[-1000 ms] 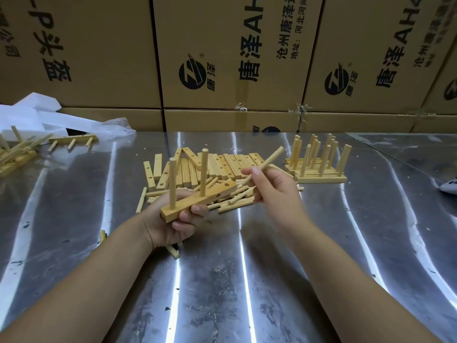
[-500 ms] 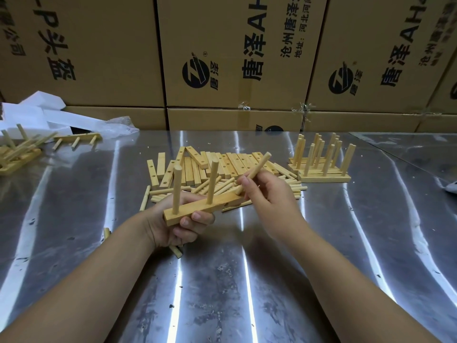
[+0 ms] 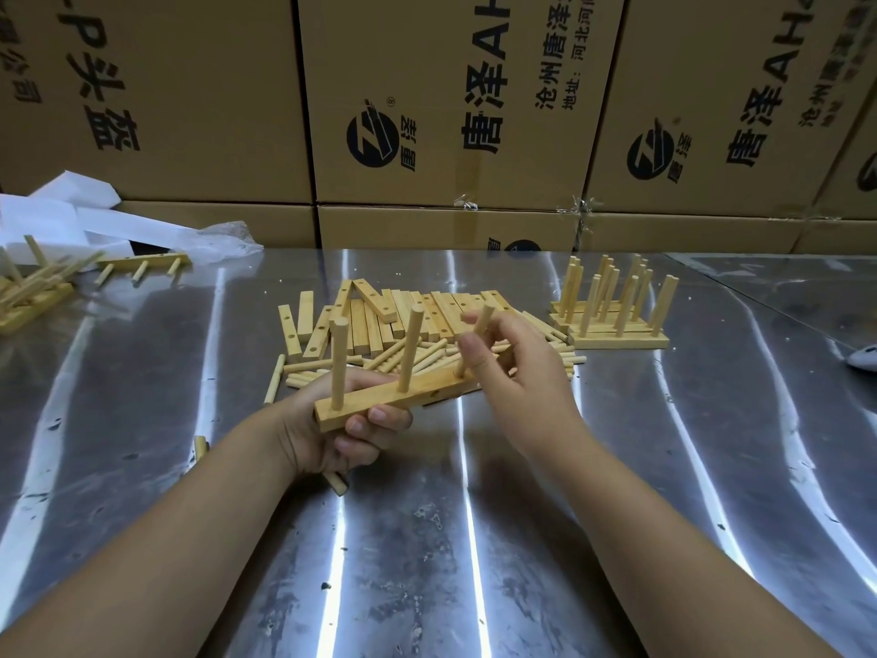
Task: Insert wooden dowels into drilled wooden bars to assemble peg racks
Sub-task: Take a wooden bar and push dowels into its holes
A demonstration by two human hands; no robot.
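My left hand [image 3: 332, 432] grips a drilled wooden bar [image 3: 379, 402] from below, above the metal table. Two dowels stand upright in the bar, one near its left end [image 3: 338, 368] and one in the middle [image 3: 410, 353]. My right hand [image 3: 515, 372] pinches a third dowel [image 3: 483, 320] whose lower end sits at the hole near the bar's right end. Behind the hands lies a pile of loose bars [image 3: 379, 315] and loose dowels [image 3: 417, 356].
Finished peg racks [image 3: 617, 320] stand stacked at the back right. More racks [image 3: 142, 265] and dowels lie at the far left by white foam pieces [image 3: 61, 216]. Cardboard boxes [image 3: 451, 111] wall the table's far edge. A single dowel [image 3: 338, 482] lies under my left hand.
My right hand has brought the third dowel from a slanted hold down to the bar's right hole and stood it nearly upright. The left hand has held the bar almost still.
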